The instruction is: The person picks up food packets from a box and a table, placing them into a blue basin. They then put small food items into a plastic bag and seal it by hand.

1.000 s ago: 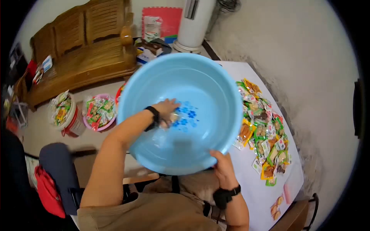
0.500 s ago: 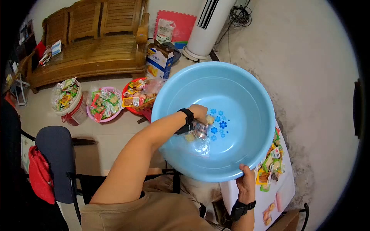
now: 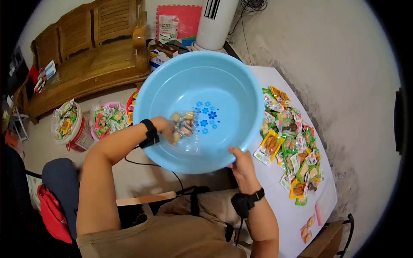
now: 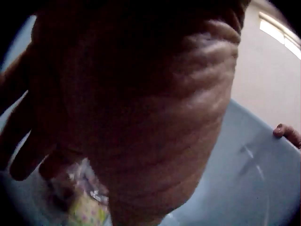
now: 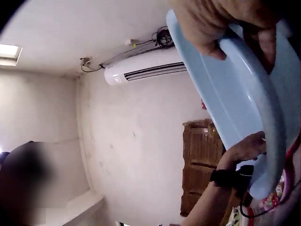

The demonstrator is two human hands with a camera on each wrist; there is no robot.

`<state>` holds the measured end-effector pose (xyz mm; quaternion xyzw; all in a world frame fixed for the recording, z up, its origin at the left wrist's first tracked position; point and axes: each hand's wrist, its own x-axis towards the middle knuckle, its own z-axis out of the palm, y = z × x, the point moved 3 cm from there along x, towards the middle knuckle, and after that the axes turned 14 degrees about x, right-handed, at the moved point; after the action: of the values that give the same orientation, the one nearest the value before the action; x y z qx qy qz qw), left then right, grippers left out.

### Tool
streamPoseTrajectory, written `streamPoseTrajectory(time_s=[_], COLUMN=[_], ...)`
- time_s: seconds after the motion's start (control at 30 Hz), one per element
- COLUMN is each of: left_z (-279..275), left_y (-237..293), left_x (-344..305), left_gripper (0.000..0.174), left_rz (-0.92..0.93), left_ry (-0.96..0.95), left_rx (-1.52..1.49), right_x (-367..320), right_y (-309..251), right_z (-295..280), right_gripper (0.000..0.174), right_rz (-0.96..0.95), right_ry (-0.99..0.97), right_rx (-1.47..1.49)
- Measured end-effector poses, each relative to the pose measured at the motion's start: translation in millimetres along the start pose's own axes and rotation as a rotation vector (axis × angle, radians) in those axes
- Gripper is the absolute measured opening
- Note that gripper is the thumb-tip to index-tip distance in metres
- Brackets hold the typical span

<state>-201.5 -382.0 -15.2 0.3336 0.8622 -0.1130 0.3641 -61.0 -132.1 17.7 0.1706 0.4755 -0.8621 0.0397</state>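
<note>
A large light-blue basin (image 3: 234, 92) with blue flower prints on its bottom is in front of the body. My right hand (image 3: 244, 168) grips its near right rim; in the right wrist view the thumb and fingers (image 5: 266, 49) lie on opposite sides of the rim. Inside, my left hand (image 3: 164, 127) reaches down at the left, beside a few small clear packets (image 3: 186, 129) with pale round and striped contents. Its fingers (image 4: 21, 141) look spread and fairly straight in the left wrist view, next to a yellowish wrapped packet (image 4: 88, 209). Some fingertips are hidden.
Many snack packets (image 3: 297, 150) are heaped on the white table (image 3: 275, 202) at right. A bucket (image 3: 81, 133) and pink tub (image 3: 114, 105) of packets stand on the floor at left. Behind are a wooden bench (image 3: 94, 64) and a white column unit (image 3: 217, 26). A chair (image 3: 64, 180) is at near left.
The basin went right and then back left in the head view, the right hand staying on its rim. My left hand shifted from over the packets to their left side.
</note>
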Motion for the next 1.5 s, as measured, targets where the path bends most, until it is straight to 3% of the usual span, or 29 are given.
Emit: streamPoseTrajectory(time_s=[0.13,0.2,0.23,0.27,0.33,0.4,0.47,0.5,0.57,0.6,0.67,0.7,0.73,0.8,0.87,0.9,0.93,0.97,1.0,1.07,1.1,1.13,1.17,1.2,1.27,1.3,1.33,1.4,1.5], left_z=[60,75,69,72,76,66,60,68,88,81,57,84,79,64,74,73,102,99,75,11,17,53,55,49,16,26,-6,-38,-82], left_y=[-39,-59,-58,-65,-80,-71,-54,-60,-59,-50,-23,-39,-37,-37,-48,-54,-93,-109,-100,-55,-90,-166,-183,-204,-205,-248,-192,-138,-86], left_x=[64,85,77,83,88,85,86,98,126,125,116,154,153,158,171,167,190,186,177,112,123,153,143,136,92,103,64,19,-13], left_gripper=[0.11,0.12,0.124,0.124,0.125,0.117,0.098,0.098,0.076,0.076,0.06,0.049,0.049,0.037,0.024,0.02,0.019,0.024,0.03,0.028,0.026,0.024,0.022,0.029,0.042,0.046,0.044,0.037,0.036], left_rz=[-0.166,-0.146,-0.271,-0.269,-0.327,-0.363,-0.13,-0.127,0.272,0.278,0.266,0.365,0.375,0.127,0.208,0.09,-0.013,0.02,0.097,0.35,0.061,0.247,0.097,0.04,-0.093,0.182,0.045,-0.16,-0.148], left_ry=[0.135,0.108,0.027,0.02,0.134,0.197,0.315,0.305,0.434,0.429,0.192,0.34,0.34,0.189,0.181,0.192,0.357,0.354,0.346,0.55,0.353,0.569,0.74,0.637,0.438,0.649,0.648,0.914,1.154], left_rx=[0.157,-0.033,-0.111,-0.099,-0.071,0.009,0.634,0.63,0.949,0.944,0.797,0.832,0.837,0.652,0.983,1.026,0.748,0.632,0.528,0.138,0.029,-0.011,0.009,-0.066,-0.196,-0.385,-0.313,-0.457,-0.374], right_x=[35,53,61,69,91,113,118,120,137,145,156,160,157,148,150,155,168,167,171,198,191,179,167,161,143,125,111,115,81], right_y=[31,47,55,65,90,115,118,120,132,137,139,136,127,116,123,128,135,137,148,175,165,141,131,121,103,86,70,72,35], right_z=[29,40,42,42,32,18,10,6,-5,-12,-19,-22,-19,-16,-21,-23,-25,-17,-31,-28,-25,-26,-20,-17,-16,-18,-21,-27,-30], right_gripper=[0.051,0.054,0.054,0.054,0.054,0.055,0.055,0.055,0.053,0.052,0.048,0.045,0.045,0.043,0.04,0.037,0.031,0.025,0.022,0.029,0.037,0.04,0.048,0.059,0.066,0.067,0.068,0.073,0.09], right_rz=[-0.088,-0.089,-0.091,-0.029,0.034,0.021,0.078,0.126,0.074,0.012,-0.061,-0.141,-0.145,0.043,0.024,0.023,0.091,0.027,0.002,-0.125,-0.24,-0.155,-0.175,-0.046,-0.092,-0.093,-0.091,-0.183,-0.429], right_ry=[-0.048,-0.155,-0.147,-0.11,-0.064,-0.073,-0.028,0.01,0.04,0.066,0.076,0.08,0.09,0.058,0.052,0.045,-0.073,0.022,-0.09,0.123,0.076,0.039,0.111,0.114,0.108,0.04,-0.035,-0.016,-0.155], right_rx=[-0.053,-0.068,-0.057,-0.036,-0.007,0.017,0.044,0.064,0.087,0.108,0.046,-0.018,-0.014,-0.027,-0.023,0.023,-0.01,0.046,0.009,-0.165,-0.168,-0.257,-0.253,-0.094,-0.257,-0.254,-0.255,-0.256,-0.294])
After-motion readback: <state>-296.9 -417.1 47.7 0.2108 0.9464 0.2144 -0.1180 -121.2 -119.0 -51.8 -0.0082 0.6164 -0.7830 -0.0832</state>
